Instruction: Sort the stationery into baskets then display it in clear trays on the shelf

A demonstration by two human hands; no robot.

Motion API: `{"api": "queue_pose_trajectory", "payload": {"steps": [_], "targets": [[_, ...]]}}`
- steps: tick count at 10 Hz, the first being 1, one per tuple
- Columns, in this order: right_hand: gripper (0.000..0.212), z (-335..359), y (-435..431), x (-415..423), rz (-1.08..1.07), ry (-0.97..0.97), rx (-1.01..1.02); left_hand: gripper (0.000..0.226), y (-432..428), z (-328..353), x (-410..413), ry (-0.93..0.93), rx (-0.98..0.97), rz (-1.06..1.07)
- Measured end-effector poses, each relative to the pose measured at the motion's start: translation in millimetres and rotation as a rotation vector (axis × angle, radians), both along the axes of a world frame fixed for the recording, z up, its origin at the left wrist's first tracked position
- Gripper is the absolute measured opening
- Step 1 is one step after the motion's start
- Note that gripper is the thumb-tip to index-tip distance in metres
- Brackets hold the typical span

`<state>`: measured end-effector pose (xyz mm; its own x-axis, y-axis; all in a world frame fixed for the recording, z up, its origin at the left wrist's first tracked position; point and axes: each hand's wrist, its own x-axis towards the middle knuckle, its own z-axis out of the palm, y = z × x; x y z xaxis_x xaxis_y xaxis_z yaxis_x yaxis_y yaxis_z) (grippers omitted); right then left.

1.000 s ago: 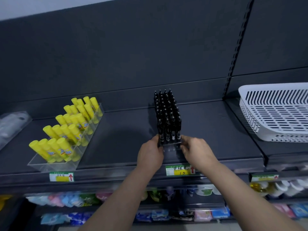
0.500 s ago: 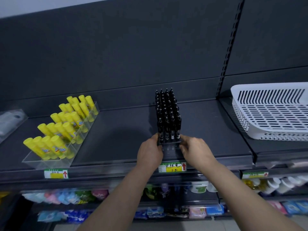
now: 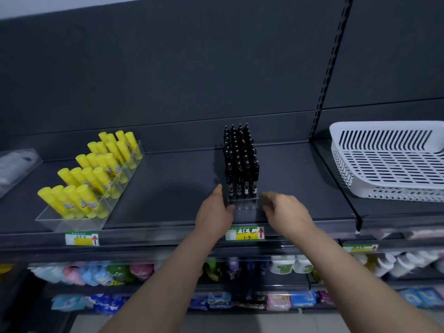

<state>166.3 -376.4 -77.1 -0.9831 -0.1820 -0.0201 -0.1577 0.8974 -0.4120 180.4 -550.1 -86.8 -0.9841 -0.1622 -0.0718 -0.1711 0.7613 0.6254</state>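
Observation:
A narrow clear tray [image 3: 245,206] packed with several upright black pens [image 3: 241,164] stands on the dark shelf [image 3: 173,188], close to its front edge. My left hand [image 3: 213,212] grips the tray's front left corner, thumb up along its side. My right hand [image 3: 286,212] hovers just off the tray's front right corner, fingers curled and apart, holding nothing. Further left, a wider clear tray [image 3: 60,224] holds rows of yellow glue sticks [image 3: 96,174].
Stacked white slotted baskets [image 3: 389,164] sit on the neighbouring shelf to the right. A clear packet [image 3: 16,164] lies at the far left. Price labels [image 3: 245,233] line the shelf edge. Lower shelves carry colourful packaged goods.
My right hand has come off the pen tray's right corner and its fingers have spread. The left hand keeps its hold. The tray sits in about the same spot.

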Motion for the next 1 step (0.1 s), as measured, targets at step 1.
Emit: {"api": "queue_pose_trajectory", "payload": {"steps": [1], "targets": [[0.036,6.8,7.7,14.0,0.004,0.007,0.054,0.07,3.7,5.5,12.2,0.021,0.005,0.022]]}}
